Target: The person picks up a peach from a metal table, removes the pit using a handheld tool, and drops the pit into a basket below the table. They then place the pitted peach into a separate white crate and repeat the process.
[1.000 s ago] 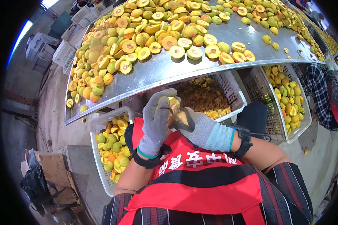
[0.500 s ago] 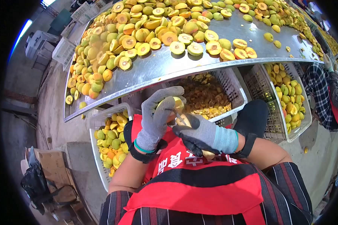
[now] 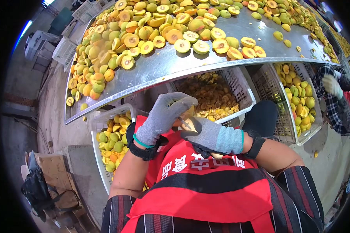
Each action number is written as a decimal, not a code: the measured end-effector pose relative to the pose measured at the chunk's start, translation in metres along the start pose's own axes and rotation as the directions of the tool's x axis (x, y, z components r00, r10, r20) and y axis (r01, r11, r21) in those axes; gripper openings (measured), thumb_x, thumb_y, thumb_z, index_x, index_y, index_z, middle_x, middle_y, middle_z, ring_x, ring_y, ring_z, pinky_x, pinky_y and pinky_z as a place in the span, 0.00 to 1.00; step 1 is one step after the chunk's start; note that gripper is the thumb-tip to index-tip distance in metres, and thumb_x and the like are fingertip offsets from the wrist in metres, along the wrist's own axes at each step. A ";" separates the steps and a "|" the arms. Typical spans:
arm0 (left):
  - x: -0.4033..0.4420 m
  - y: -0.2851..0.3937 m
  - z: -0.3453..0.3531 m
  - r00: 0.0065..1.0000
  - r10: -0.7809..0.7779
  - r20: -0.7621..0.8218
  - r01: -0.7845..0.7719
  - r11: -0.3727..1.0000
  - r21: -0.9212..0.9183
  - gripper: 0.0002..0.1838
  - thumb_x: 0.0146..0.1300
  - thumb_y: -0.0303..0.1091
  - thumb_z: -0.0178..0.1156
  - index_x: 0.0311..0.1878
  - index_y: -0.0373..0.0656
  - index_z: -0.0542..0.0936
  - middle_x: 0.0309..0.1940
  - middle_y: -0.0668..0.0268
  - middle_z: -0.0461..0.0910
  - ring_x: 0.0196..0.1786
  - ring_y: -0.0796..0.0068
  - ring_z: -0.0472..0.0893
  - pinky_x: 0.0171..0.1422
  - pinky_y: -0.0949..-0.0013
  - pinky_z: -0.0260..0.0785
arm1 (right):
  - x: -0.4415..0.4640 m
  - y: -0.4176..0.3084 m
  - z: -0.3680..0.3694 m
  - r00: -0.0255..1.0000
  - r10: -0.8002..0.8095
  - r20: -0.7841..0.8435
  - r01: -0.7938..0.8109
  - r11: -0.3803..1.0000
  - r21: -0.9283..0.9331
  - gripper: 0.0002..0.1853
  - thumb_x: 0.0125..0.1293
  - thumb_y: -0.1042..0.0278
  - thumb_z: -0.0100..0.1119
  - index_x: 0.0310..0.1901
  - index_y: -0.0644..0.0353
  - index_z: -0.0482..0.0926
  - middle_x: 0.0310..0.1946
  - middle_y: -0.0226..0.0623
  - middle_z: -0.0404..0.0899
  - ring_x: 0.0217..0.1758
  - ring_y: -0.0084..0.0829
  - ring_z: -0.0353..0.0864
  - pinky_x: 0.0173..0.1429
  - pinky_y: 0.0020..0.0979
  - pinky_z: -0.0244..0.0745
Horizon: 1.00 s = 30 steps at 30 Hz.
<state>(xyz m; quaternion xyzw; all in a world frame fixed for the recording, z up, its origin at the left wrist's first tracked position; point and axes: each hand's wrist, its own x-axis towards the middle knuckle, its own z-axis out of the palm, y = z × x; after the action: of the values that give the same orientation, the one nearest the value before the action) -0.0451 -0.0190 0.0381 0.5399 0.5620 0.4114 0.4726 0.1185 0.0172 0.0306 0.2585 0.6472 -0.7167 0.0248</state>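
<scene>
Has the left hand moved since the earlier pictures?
Yes. Against the crate under the table, the fingertips of the left hand now reach farther right in the view, in front of the crate, while its wrist has shifted left.

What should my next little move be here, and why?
I'd probably steady the fruit in your left hand, then carefully work the tool in your right hand: its metal end is right by the fruit, near your left fingers. They partly hide the fruit, so I can't tell how deep it sits.
</scene>
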 end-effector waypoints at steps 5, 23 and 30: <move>-0.001 0.004 0.008 0.999 -0.017 -0.044 0.001 0.940 -0.340 0.20 0.66 0.42 0.48 0.48 0.32 0.75 0.35 0.60 0.79 0.37 0.76 0.78 0.43 0.75 0.71 | -0.010 -0.007 -0.012 0.948 -0.279 0.152 0.248 0.948 0.199 0.05 0.65 0.66 0.51 0.35 0.57 0.71 0.16 0.25 0.67 0.14 0.16 0.66 0.16 0.20 0.58; 0.012 -0.008 0.038 0.932 -0.110 -0.345 -0.285 0.362 -0.887 0.30 0.66 0.58 0.39 0.54 0.40 0.68 0.41 0.54 0.77 0.36 0.66 0.79 0.40 0.63 0.76 | -0.016 -0.007 0.003 0.965 -0.234 0.123 -0.008 0.438 0.899 0.12 0.68 0.60 0.47 0.35 0.61 0.68 0.12 0.28 0.61 0.07 0.21 0.59 0.13 0.22 0.54; -0.019 -0.012 -0.005 0.836 -0.117 -0.536 -0.339 0.658 -0.672 0.34 0.63 0.63 0.39 0.54 0.40 0.69 0.40 0.53 0.79 0.33 0.59 0.81 0.28 0.69 0.73 | -0.007 0.024 -0.039 0.978 -0.193 0.081 -0.046 0.180 0.983 0.17 0.68 0.53 0.42 0.34 0.58 0.72 0.14 0.28 0.62 0.09 0.20 0.57 0.13 0.23 0.54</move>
<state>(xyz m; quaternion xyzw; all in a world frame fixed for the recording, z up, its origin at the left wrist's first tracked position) -0.0533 -0.0386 0.0296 0.1960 0.4165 0.7670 0.4469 0.1465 0.0475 0.0107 0.1145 0.0459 -0.9851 -0.1200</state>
